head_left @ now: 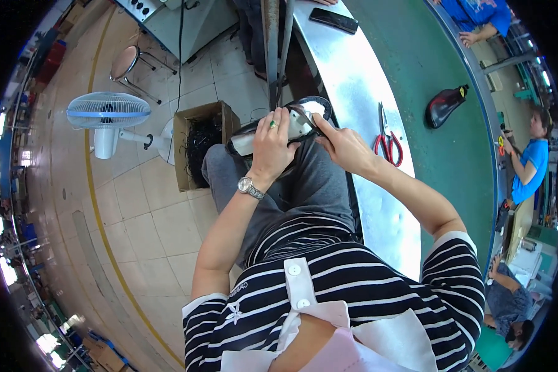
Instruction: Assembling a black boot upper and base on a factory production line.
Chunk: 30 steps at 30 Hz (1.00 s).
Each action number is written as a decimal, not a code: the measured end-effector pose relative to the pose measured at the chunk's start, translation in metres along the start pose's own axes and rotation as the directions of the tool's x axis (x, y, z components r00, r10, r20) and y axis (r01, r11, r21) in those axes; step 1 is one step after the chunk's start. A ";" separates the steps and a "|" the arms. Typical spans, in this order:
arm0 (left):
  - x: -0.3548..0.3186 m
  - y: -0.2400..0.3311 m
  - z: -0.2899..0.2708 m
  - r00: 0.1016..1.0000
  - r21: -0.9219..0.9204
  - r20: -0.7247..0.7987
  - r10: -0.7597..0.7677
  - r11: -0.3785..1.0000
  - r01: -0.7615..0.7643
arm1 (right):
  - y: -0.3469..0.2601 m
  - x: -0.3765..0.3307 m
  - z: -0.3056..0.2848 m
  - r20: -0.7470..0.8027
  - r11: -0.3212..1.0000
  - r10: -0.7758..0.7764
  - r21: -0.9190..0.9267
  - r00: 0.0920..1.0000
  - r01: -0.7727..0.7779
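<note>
A bicycle saddle (244, 145) lies across my lap, its pale underside up and a black cover edge around its rim. My left hand (273, 144) is wrapped over its middle and steadies it, the fingers close together. At the saddle's right part, my right hand (341, 141) is closed, thumb and fingers pinching at the black edge. Whether a small tool is also between those fingers, I cannot tell. Red-handled scissors (389, 139) lie on the metal bench (387, 217) to my right, apart from both hands.
A cardboard box (183, 155) of black scraps stands left of my knees, beside a white fan (108, 118) and a round stool (125, 64). A phone (333, 20) lies on the bench. Another saddle (443, 108) rests on the green belt (428, 167); other people stand beyond.
</note>
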<state>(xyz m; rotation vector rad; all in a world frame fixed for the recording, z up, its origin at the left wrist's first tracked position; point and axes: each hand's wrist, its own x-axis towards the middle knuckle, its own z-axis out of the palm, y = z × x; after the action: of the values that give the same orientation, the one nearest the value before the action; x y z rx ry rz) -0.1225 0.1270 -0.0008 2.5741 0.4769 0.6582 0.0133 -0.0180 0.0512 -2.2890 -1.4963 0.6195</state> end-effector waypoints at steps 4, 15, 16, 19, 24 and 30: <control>-0.002 -0.011 0.002 0.989 0.164 0.029 0.142 0.976 -0.145 | -0.013 0.012 -0.038 0.146 0.933 -0.026 -0.352 0.989 0.077; -0.007 -0.017 0.013 0.985 0.366 0.043 0.165 0.915 -0.169 | -0.020 0.045 -0.034 0.117 0.995 0.051 0.076 0.992 -0.060; -0.003 -0.012 0.008 0.988 0.280 0.049 0.144 0.948 -0.152 | -0.024 0.042 -0.035 -0.024 0.992 0.021 0.122 0.999 -0.018; -0.002 -0.007 0.011 0.987 0.300 0.044 0.157 0.940 -0.163 | -0.023 0.041 -0.013 -0.213 0.912 0.214 0.394 0.953 -0.117; -0.007 -0.013 0.014 0.987 0.347 0.028 0.156 0.925 -0.156 | -0.017 0.047 -0.020 0.101 0.995 0.094 0.013 0.990 -0.095; 0.001 -0.006 0.014 0.990 0.354 0.059 0.125 0.925 -0.138 | 0.009 0.050 0.005 -0.044 0.988 0.157 0.013 0.987 -0.157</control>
<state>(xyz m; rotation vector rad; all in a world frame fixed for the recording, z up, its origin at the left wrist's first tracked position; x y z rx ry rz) -0.1157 0.1271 -0.0147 2.9791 0.4492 0.6170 0.0355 0.0242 0.0338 -2.4136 -1.2990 0.6114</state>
